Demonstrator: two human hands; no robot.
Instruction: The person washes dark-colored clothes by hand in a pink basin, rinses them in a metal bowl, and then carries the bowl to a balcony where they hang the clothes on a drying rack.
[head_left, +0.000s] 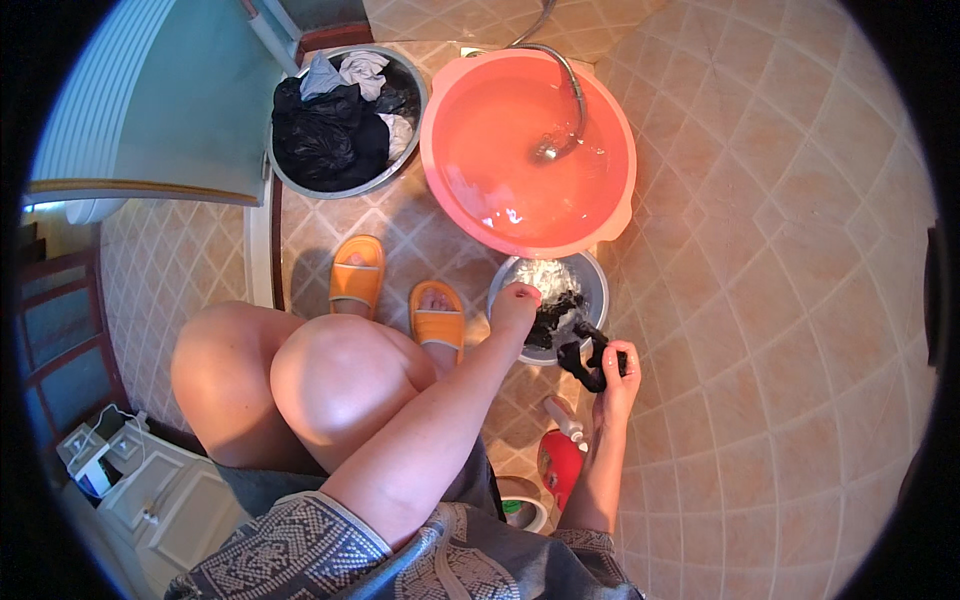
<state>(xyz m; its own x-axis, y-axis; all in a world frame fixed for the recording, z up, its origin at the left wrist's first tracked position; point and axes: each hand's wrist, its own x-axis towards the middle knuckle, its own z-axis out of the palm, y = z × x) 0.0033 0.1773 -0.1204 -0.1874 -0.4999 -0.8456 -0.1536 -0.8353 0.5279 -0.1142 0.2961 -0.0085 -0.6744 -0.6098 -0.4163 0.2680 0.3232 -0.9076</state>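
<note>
A small grey basin (600, 289) holds water and dark wet cloth (546, 321). My left hand (516, 306) is over its left side with the fingers curled beside the cloth; whether it grips anything is hidden. Just past the basin's lower right rim, my right hand (621, 367) is closed on a black wet cloth (583, 366), which hangs from the fingers toward the basin. A large pink basin (628, 165) of water stands just beyond, with a metal shower head (549, 150) lying in it on a flexible hose (576, 86).
A round metal basin (421, 112) at the upper left holds a heap of black, grey and white clothes (330, 135). Orange slippers (358, 277) are on my feet. A whitish bottle (564, 420) and a red object (559, 465) lie near my right forearm. Tiled wall (750, 262) rises on the right.
</note>
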